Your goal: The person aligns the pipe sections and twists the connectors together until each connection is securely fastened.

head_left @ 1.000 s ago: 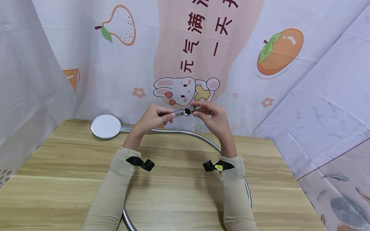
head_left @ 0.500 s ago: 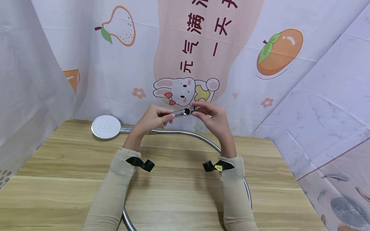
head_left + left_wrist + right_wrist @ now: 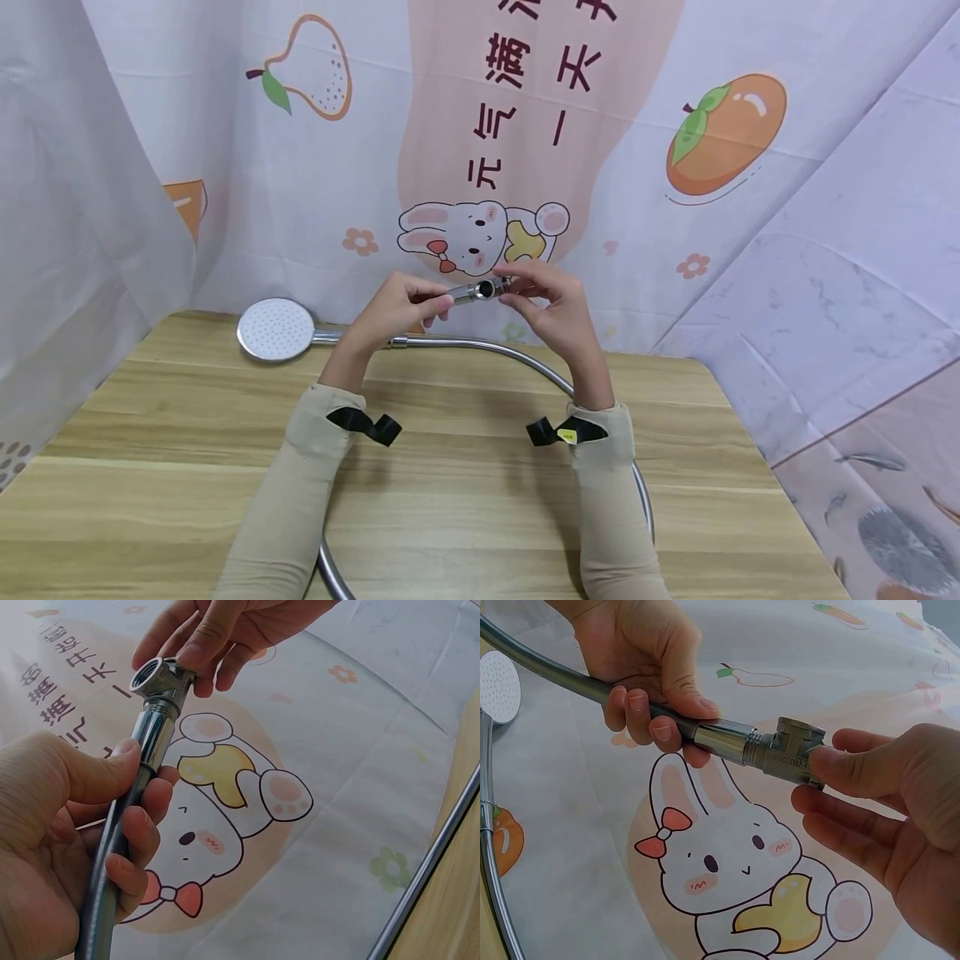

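My left hand (image 3: 401, 304) grips the end of a grey metal shower hose (image 3: 562, 671), its thumb close to the chrome end sleeve (image 3: 724, 741). A short metal tee fitting (image 3: 795, 750) sits in line with that sleeve, with some thread showing between them. The fitting's round, threaded side opening (image 3: 150, 677) faces up in the left wrist view. My right hand (image 3: 553, 304) pinches the far end of the fitting between thumb and fingers, partly covering it. Both hands are raised in front of the curtain, above the table's back edge.
A round white shower head (image 3: 275, 330) lies at the back left of the wooden table (image 3: 450, 483). Its hose (image 3: 480, 342) curves right, passing under both forearms. A printed curtain (image 3: 300, 183) hangs close behind the hands.
The fingers of my right hand shift slightly on the fitting, and its round opening turns a little. My left hand stays in place on the hose end.
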Demonstrator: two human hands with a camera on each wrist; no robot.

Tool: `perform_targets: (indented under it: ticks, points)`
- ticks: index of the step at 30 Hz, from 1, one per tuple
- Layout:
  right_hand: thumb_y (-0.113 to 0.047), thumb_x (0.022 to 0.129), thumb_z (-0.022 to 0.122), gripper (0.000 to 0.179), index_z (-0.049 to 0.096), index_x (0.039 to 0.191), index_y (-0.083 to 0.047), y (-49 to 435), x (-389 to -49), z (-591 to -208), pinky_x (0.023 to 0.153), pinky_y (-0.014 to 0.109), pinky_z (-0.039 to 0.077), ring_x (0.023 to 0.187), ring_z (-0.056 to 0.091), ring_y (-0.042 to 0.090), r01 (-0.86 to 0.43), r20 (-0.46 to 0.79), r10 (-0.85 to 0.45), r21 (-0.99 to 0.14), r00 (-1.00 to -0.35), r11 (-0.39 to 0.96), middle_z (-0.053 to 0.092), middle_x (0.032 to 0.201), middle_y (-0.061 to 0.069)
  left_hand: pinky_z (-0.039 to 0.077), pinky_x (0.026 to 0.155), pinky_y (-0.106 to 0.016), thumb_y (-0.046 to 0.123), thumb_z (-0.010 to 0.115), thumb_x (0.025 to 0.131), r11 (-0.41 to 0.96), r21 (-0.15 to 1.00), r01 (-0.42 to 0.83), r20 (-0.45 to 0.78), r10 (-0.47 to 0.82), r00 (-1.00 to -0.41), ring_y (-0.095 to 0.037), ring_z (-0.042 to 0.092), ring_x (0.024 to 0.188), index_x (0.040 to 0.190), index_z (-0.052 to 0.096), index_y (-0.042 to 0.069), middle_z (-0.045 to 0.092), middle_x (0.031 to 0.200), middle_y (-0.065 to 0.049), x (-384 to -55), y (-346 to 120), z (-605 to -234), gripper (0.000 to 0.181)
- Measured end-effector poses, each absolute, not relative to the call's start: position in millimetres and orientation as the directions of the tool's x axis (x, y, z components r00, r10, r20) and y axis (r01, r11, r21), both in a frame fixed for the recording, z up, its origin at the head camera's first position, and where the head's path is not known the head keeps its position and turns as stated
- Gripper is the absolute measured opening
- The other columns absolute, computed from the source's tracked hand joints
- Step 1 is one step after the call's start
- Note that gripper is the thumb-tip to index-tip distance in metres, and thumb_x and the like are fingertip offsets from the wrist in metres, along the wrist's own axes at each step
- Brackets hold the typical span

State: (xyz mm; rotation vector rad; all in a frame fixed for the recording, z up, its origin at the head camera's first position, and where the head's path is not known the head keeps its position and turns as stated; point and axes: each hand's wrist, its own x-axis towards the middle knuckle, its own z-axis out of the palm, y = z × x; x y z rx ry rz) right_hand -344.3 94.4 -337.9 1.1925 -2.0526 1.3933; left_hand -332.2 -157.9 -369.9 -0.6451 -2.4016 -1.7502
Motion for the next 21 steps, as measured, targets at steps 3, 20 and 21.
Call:
perform_targets:
  ticks: [3, 20, 21]
  points:
    - [0.011, 0.085, 0.075, 0.031, 0.074, 0.114, 0.001, 94.6, -344.3, -338.1, 0.079, 0.024, 0.059, 0.084, 0.071, 0.027, -0.806, 0.701, -0.422, -0.573, -0.575, 0.146, 0.073, 0.105, 0.017, 0.046, 0.053, -0.025, 0.013, 0.067, 0.1, 0.253, 0.886, 0.389, 0.32, 0.274, -0.907, -0.018, 0.054, 0.061, 0.098, 0.075, -0.002, 0.063, 0.071, -0.001, -332.9, -157.7, -370.3, 0.017]
    - [0.009, 0.084, 0.077, 0.029, 0.074, 0.113, 0.004, 94.0, -345.3, -339.7, 0.073, 0.02, 0.058, 0.081, 0.069, 0.01, -0.801, 0.705, -0.406, -0.583, -0.581, 0.134, 0.073, 0.104, 0.019, 0.046, 0.053, -0.023, 0.014, 0.066, 0.1, 0.251, 0.897, 0.365, 0.299, 0.263, -0.917, -0.02, 0.055, 0.062, 0.101, 0.075, -0.001, 0.063, 0.072, 0.0, -332.1, -156.2, -370.4, 0.018]
    - [0.01, 0.084, 0.077, 0.03, 0.073, 0.113, 0.004, 94.3, -345.5, -339.6, 0.074, 0.021, 0.058, 0.082, 0.069, 0.011, -0.803, 0.706, -0.41, -0.583, -0.577, 0.126, 0.073, 0.105, 0.019, 0.046, 0.053, -0.023, 0.014, 0.065, 0.1, 0.25, 0.898, 0.364, 0.299, 0.263, -0.918, -0.02, 0.055, 0.062, 0.101, 0.075, -0.001, 0.063, 0.071, 0.0, -332.2, -156.0, -370.5, 0.018]
